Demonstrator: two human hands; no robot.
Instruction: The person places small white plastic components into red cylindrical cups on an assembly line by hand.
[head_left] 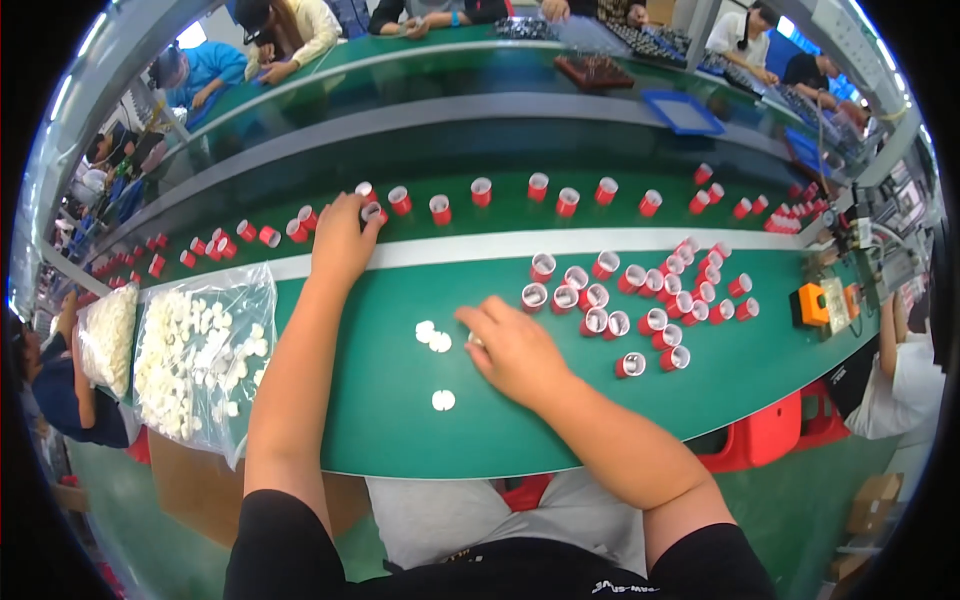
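At the far strip of the bench, my left hand [343, 240] is closed, its fingertips around a small red cup with a white rim [373, 212]. Another red cup [364, 189] stands just beyond those fingers. My right hand [512, 350] hovers over the near green worktop with fingers curled and pinched. A bit of a small white piece shows between its thumb and fingers. Left of it, a few round white notched discs [438, 342] lie close together, and a single white disc [443, 400] lies nearer to me.
Several red cups [655, 321] stand grouped on the right of the near worktop [390, 440]. More line the far strip beyond a white divider [480, 243]. A clear bag of white pieces [205, 350] lies left. An orange-and-metal fixture [822, 305] stands right; co-workers sit around.
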